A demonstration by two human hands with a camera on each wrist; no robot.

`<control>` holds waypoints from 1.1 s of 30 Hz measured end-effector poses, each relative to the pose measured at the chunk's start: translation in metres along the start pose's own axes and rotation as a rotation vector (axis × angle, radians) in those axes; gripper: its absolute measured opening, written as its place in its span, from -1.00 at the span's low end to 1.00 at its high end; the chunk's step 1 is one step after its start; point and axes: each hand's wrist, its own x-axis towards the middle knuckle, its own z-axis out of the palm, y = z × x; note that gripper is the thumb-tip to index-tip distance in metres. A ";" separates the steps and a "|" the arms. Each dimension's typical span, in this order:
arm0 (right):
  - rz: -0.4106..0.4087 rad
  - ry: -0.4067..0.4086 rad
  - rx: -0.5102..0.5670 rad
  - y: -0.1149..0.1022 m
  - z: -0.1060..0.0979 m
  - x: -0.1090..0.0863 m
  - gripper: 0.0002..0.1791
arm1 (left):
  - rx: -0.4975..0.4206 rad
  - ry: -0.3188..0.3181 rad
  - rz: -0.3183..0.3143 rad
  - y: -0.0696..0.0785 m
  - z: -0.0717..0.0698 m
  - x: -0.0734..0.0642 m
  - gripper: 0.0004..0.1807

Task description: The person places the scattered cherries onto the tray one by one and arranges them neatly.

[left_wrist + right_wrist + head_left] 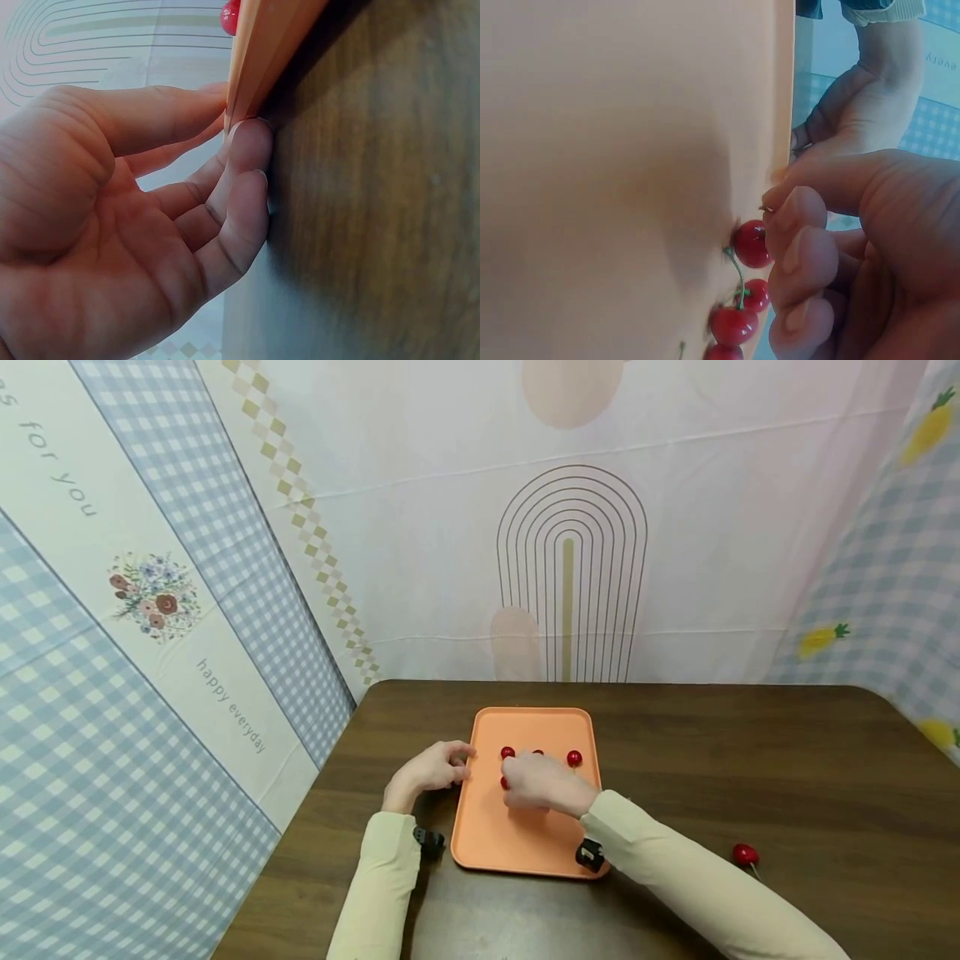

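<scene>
An orange tray lies on the table with several red cherries on it. My left hand holds the tray's left edge, thumb at the rim and curled fingers against the outer side. Over the tray, my right hand pinches a thin cherry stem between thumb and index finger; its brown tip shows in the right wrist view. A cherry is right below those fingertips. Further cherries with green stems lie close by, partly hidden behind the right hand in the head view. Another cherry sits near the tray's right side.
A single cherry with its stem rests on the dark wooden table, right of the tray and beside the right sleeve. Patterned cloth hangs behind the table and along both sides.
</scene>
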 end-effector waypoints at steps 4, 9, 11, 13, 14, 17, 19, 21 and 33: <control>-0.044 -0.001 0.035 -0.001 0.002 0.004 -0.69 | -0.002 -0.008 0.000 -0.001 -0.001 0.001 -0.62; -0.096 0.010 0.087 0.001 0.000 0.007 -0.80 | -0.016 -0.015 0.010 -0.001 -0.001 0.001 -0.61; -0.113 0.023 0.111 0.002 -0.004 0.008 -0.82 | -0.018 -0.016 0.017 -0.001 -0.001 0.001 -0.61; -0.130 0.037 0.131 0.005 -0.009 0.008 -0.81 | -0.022 -0.019 0.019 -0.001 -0.001 0.001 -0.61; -0.138 0.039 0.142 0.006 -0.013 0.007 -0.81 | -0.025 -0.021 0.018 -0.001 -0.001 0.001 -0.61; -0.163 0.051 0.172 0.011 -0.023 0.003 -0.84 | -0.026 -0.021 0.011 -0.001 -0.002 0.001 -0.61; -0.197 0.064 0.172 0.016 -0.029 0.000 -0.85 | -0.024 -0.017 0.005 -0.001 -0.002 0.001 -0.61; -0.242 0.080 0.164 0.020 -0.035 -0.004 -0.86 | -0.018 -0.011 -0.003 -0.001 -0.002 0.001 -0.62; -0.325 0.158 0.136 0.048 -0.057 -0.043 -0.85 | -0.018 -0.020 -0.002 -0.002 -0.002 0.001 -0.62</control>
